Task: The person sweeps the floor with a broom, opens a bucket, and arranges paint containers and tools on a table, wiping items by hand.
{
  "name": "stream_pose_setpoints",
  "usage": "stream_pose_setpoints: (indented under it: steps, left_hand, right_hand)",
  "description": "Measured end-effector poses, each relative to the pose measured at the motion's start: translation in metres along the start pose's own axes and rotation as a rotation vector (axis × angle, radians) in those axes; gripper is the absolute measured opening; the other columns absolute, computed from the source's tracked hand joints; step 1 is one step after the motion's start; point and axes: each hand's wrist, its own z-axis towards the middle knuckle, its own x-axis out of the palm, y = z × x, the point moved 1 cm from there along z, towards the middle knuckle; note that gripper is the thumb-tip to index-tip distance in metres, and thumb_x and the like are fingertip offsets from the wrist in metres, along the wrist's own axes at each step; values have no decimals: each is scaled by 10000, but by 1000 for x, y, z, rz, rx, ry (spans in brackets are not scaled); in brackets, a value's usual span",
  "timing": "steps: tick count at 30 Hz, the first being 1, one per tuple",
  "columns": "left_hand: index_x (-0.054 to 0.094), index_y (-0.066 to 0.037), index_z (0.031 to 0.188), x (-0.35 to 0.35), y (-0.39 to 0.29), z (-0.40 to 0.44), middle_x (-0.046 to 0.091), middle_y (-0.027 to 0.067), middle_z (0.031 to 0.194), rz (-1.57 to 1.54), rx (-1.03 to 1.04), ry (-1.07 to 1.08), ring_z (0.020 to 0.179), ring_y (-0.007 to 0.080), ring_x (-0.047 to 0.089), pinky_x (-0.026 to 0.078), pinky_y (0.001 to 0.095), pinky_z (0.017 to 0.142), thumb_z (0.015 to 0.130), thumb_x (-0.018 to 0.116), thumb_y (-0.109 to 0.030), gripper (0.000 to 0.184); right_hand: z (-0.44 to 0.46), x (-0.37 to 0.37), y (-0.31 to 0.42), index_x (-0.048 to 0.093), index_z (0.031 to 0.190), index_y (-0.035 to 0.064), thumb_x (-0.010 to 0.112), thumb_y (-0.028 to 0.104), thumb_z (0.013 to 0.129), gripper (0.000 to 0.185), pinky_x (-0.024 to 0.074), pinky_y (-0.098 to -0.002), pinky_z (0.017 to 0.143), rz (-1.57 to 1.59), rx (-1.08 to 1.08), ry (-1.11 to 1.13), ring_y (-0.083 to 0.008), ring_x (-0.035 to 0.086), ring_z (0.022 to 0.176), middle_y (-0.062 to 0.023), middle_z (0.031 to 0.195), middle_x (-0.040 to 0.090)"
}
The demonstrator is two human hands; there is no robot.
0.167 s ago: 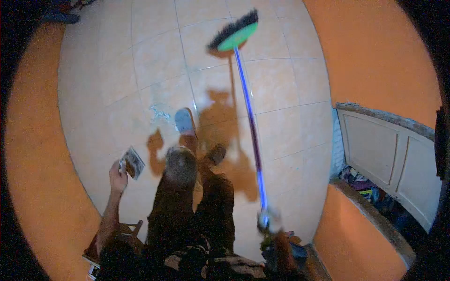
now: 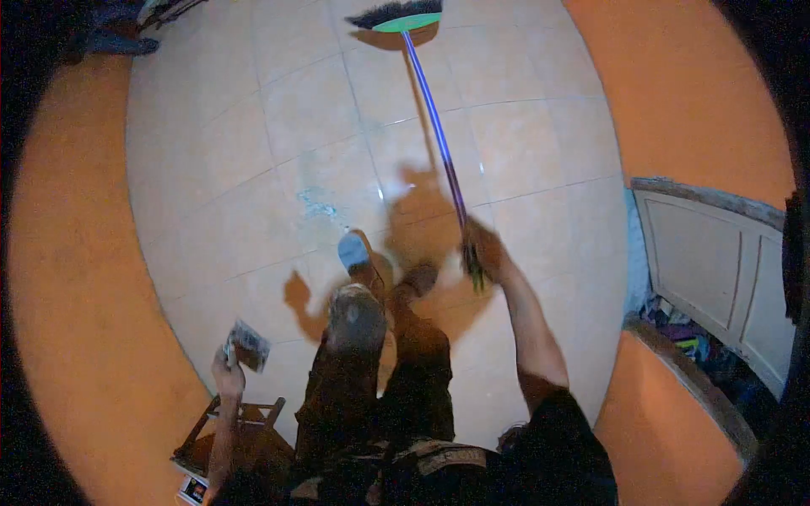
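My right hand point(image 2: 488, 251) is closed round the end part of a broom handle point(image 2: 438, 131), which is blue and dark purple. The handle slants away to a green broom head point(image 2: 408, 23) with black bristles, at the top edge of the view near the floor. Down at the left, my left hand point(image 2: 228, 377) pinches a small flat packet point(image 2: 251, 345) by its edge. It looks like clear plastic with something brown inside, but its print is unreadable. That hand hangs above a dark wooden chair or stool point(image 2: 268, 413).
Pale tiles cover the floor point(image 2: 211, 169), with a bluish-white smear point(image 2: 318, 204) in front of my sandalled foot point(image 2: 354, 250). Orange walls point(image 2: 76, 253) rise on both sides. At right, a white panelled door point(image 2: 688, 253) leans over a recess of jumbled things point(image 2: 688, 337).
My right hand has moved forward with the broom, pushing its head away to the top edge. My left hand, still holding the packet, sits lower in view.
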Motion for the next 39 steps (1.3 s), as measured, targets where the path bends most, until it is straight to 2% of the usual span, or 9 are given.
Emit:
stream_pose_setpoints:
  steps: [3, 5, 14, 21, 26, 29, 30, 33, 39]
  left_hand:
    - [582, 67, 1039, -23, 148, -62, 639, 155, 946, 266, -107, -27, 872, 258, 581, 458, 348, 788, 990, 482, -264, 349]
    - [588, 65, 1095, -17, 212, -109, 644, 166, 1010, -89, -125, -110, 938, 269, 595, 464, 348, 823, 982, 502, -259, 354]
    - [580, 43, 1187, 39, 246, -298, 615, 187, 1135, -326, -590, -22, 1038, 292, 589, 468, 365, 884, 965, 524, -261, 380]
    - [577, 38, 1195, 54, 204, -346, 605, 194, 1157, -413, -725, 12, 1057, 297, 582, 465, 374, 894, 965, 514, -266, 386]
    - [575, 34, 1200, 23, 228, -241, 598, 199, 1172, -402, -687, 42, 1070, 301, 578, 462, 380, 902, 966, 506, -270, 390]
    - [574, 32, 1203, 0, 262, -167, 594, 202, 1181, -394, -618, 28, 1078, 304, 575, 461, 383, 906, 966, 501, -272, 392]
    - [574, 31, 1205, -6, 268, -152, 592, 203, 1184, -386, -602, 23, 1081, 305, 574, 461, 385, 908, 966, 500, -273, 393]
    - [572, 29, 1208, -25, 301, -116, 588, 206, 1193, -384, -576, 19, 1089, 307, 572, 459, 388, 912, 966, 495, -275, 396]
    - [570, 24, 1215, -8, 334, -28, 580, 213, 1211, -463, -626, 100, 1106, 312, 566, 456, 396, 921, 967, 486, -279, 401]
  right_hand:
    - [85, 32, 43, 519, 814, 119, 488, 429, 958, 343, 370, -290, 383, 28, 146, -164, -110, 442, 452, -2, 622, 487]
    - [89, 33, -34, 506, 846, 108, 494, 407, 957, 318, 373, -304, 414, -273, -23, -82, -131, 452, 485, -12, 660, 485]
    - [-240, 15, -169, 416, 1112, 48, 449, 345, 973, 330, 403, -371, 656, -754, 317, -140, -248, 492, 772, -132, 977, 473]
    - [-288, 37, -48, 346, 1319, 1, 414, 296, 986, 451, 425, -424, 843, -875, 289, -156, -340, 523, 995, -225, 1224, 464]
    - [-57, 175, 100, 329, 1423, -36, 359, 297, 1004, 536, 374, -422, 1040, -1005, -248, 65, -373, 474, 1251, -279, 1370, 456]
    - [172, 255, 121, 385, 1417, 13, 396, 220, 988, 477, 514, -332, 606, -898, -205, 49, -171, 588, 643, -95, 778, 611]
    - [226, 291, 135, 460, 1367, 46, 395, 129, 955, 425, 427, -281, 435, -653, -196, 48, -97, 477, 483, -4, 621, 502]
    - [356, 357, 137, 542, 892, 71, 474, 119, 943, 98, 413, -283, 408, -521, -82, 61, -110, 472, 461, -11, 595, 497]
    - [186, 273, -21, 495, 886, 76, 472, 177, 967, 132, 425, -274, 434, -1066, 48, 41, -109, 475, 474, -11, 645, 518]
